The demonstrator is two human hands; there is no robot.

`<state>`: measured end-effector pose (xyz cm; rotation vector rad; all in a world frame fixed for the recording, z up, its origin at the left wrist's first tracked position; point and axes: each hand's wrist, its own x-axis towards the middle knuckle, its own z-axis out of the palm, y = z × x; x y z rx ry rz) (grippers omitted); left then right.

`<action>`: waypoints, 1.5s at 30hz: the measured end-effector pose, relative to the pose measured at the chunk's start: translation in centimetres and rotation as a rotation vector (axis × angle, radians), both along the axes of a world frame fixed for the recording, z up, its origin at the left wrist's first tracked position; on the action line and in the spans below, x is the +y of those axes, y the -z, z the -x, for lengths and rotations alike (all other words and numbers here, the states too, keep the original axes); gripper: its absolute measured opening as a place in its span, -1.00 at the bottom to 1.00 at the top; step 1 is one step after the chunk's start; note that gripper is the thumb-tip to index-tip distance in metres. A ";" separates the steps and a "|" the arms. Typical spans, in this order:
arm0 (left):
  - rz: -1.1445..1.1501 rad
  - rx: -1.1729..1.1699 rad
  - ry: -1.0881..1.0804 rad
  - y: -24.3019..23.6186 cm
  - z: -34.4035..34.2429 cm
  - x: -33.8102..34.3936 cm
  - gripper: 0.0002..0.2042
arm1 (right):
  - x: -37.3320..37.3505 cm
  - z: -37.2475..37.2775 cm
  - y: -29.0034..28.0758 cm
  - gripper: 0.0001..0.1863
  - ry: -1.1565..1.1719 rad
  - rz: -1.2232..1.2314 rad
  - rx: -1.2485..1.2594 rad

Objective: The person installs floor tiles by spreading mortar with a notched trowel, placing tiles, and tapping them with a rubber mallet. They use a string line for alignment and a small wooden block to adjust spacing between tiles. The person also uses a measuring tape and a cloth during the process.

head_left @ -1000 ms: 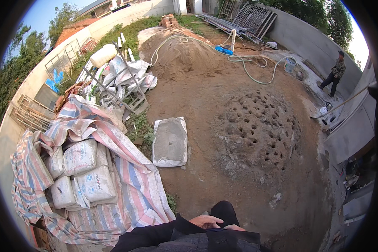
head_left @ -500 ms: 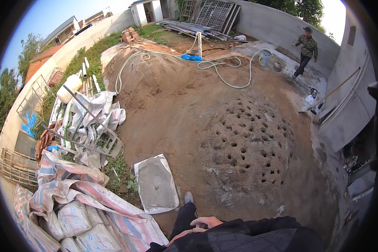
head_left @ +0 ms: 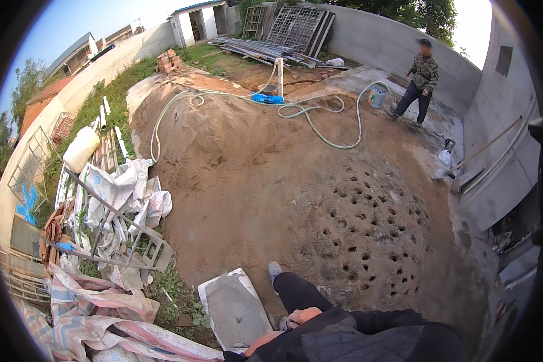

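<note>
Both my hands are low in the view, close together in front of my dark jacket. My right hand (head_left: 304, 315) has its fingers curled, and whatever may be inside them is hidden. My left hand (head_left: 265, 342) sits just lower and to the left, mostly covered by the sleeve, so its fingers do not show. Nearest to them lies a white sack (head_left: 236, 308) with a grey, dusty top, flat on the ground. One grey shoe (head_left: 274, 269) of mine rests on the soil beside it. Ahead to the right spreads a low earth mound (head_left: 368, 241) dotted with many holes.
Striped tarpaulin (head_left: 102, 295), crumpled white sacks (head_left: 117, 199) and a metal frame (head_left: 157, 256) crowd the left. A pale hose (head_left: 311, 114) winds across the soil to a bucket (head_left: 377, 96). Another person (head_left: 421, 81) stands at the back right, near a wall and a long-handled tool (head_left: 489, 142).
I have moved forward, and the sack and tarpaulin sit lower in view. The other person has gone from walking to standing, farther left in the picture, nearer the bucket.
</note>
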<state>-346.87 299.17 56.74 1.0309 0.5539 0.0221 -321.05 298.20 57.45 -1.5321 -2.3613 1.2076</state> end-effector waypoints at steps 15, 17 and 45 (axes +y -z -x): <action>0.019 0.179 0.319 -1.5 -10.9 57.6 -0.69 | 47.8 -6.6 3.1 -0.64 -0.147 0.260 0.555; 0.007 0.170 0.373 -2.9 -13.6 63.0 -0.68 | 51.6 -9.2 1.2 -0.64 -0.035 0.263 0.559; 0.118 0.222 1.043 -1.4 -69.7 122.7 -0.69 | 97.8 -54.7 6.6 -0.63 0.897 -0.043 0.647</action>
